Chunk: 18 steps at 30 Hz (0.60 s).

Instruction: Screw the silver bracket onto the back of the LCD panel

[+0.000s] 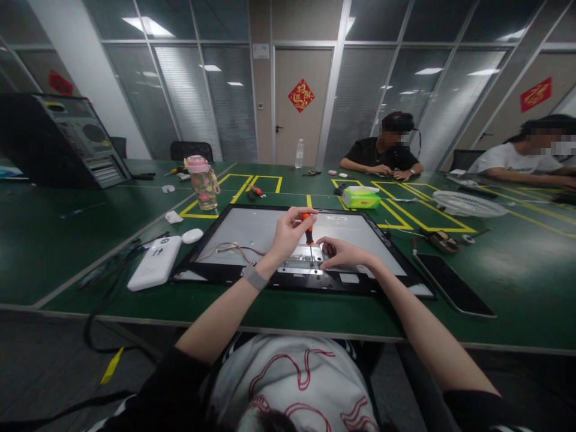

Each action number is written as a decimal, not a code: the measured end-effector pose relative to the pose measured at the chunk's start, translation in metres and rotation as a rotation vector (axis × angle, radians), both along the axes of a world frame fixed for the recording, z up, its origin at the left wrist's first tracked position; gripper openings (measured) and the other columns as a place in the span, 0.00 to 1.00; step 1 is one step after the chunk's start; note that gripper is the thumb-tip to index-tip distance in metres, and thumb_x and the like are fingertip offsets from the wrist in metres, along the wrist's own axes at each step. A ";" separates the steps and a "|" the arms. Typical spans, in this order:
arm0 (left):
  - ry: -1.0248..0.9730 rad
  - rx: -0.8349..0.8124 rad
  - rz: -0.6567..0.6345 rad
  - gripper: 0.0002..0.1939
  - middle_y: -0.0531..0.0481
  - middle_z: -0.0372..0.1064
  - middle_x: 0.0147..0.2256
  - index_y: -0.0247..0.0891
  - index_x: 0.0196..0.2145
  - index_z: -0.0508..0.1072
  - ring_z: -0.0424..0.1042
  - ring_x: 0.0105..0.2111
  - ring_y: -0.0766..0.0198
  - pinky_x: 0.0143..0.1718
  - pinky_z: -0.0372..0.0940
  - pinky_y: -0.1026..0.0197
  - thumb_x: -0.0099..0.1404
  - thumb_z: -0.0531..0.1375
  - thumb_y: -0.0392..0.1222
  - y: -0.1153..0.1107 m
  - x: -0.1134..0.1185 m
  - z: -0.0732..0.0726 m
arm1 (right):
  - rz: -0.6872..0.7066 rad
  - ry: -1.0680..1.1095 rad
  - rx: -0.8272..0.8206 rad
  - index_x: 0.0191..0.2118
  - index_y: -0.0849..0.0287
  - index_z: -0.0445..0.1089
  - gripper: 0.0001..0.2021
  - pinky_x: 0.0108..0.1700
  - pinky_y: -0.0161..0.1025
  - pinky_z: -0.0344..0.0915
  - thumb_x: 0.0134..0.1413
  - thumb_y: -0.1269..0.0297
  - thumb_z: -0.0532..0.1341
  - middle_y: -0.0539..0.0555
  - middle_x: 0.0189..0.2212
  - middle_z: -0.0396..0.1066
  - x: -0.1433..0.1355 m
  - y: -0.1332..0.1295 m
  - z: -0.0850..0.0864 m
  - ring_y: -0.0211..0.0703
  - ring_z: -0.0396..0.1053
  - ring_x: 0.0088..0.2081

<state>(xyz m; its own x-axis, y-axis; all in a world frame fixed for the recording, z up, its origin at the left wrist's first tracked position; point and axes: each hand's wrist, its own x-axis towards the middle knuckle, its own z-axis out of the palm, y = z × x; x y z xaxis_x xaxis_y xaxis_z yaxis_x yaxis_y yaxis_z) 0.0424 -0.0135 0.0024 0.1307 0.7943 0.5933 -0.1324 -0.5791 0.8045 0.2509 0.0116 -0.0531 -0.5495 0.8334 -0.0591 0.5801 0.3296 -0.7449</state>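
Note:
An orange and black screwdriver [309,234] stands nearly upright, its tip down at a metal bracket [300,271] on a flat panel with a black frame [234,284]. My left hand [290,231] is closed round the top of its handle, with a grey watch band on the wrist. To the right of the shaft is my right hand [344,252], its thumb and fingers apart and curved near the bracket. Whether its fingertips touch the panel is hard to tell. Thin wires [231,245] lie across the panel's left part.
A white power bank [155,263] and a pink-lidded bottle [203,183] are left of the panel. On the right lie a black phone [452,285] and a white fan grille [468,204]. Behind it sits a green tissue pack [360,197]. Two people sit across the table.

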 end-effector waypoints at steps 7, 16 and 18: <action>-0.197 -0.187 -0.300 0.15 0.44 0.75 0.39 0.35 0.44 0.76 0.73 0.38 0.63 0.43 0.66 0.60 0.62 0.57 0.40 0.004 0.001 -0.002 | -0.008 0.014 -0.022 0.50 0.59 0.62 0.35 0.33 0.36 0.57 0.35 0.51 0.71 0.45 0.28 0.57 -0.001 -0.003 0.003 0.37 0.58 0.31; -0.110 -0.123 -0.160 0.12 0.50 0.73 0.32 0.37 0.40 0.77 0.69 0.33 0.68 0.37 0.64 0.64 0.59 0.62 0.42 0.007 0.001 -0.003 | 0.001 0.007 -0.007 0.48 0.59 0.63 0.34 0.32 0.35 0.56 0.35 0.49 0.71 0.44 0.27 0.56 -0.002 -0.004 0.005 0.37 0.57 0.30; -0.155 -0.147 -0.236 0.12 0.47 0.74 0.34 0.37 0.41 0.77 0.71 0.37 0.65 0.41 0.65 0.62 0.62 0.58 0.42 0.006 0.001 -0.002 | -0.002 0.013 -0.014 0.48 0.59 0.63 0.34 0.32 0.35 0.56 0.35 0.49 0.71 0.44 0.27 0.56 -0.002 -0.004 0.005 0.37 0.57 0.29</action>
<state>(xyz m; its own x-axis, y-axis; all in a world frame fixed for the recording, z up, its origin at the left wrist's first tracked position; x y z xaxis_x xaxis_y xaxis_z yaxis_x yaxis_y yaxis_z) 0.0435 -0.0071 0.0001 0.2391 0.8316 0.5012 -0.3768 -0.3963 0.8373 0.2485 0.0075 -0.0480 -0.5488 0.8335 -0.0637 0.5707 0.3178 -0.7572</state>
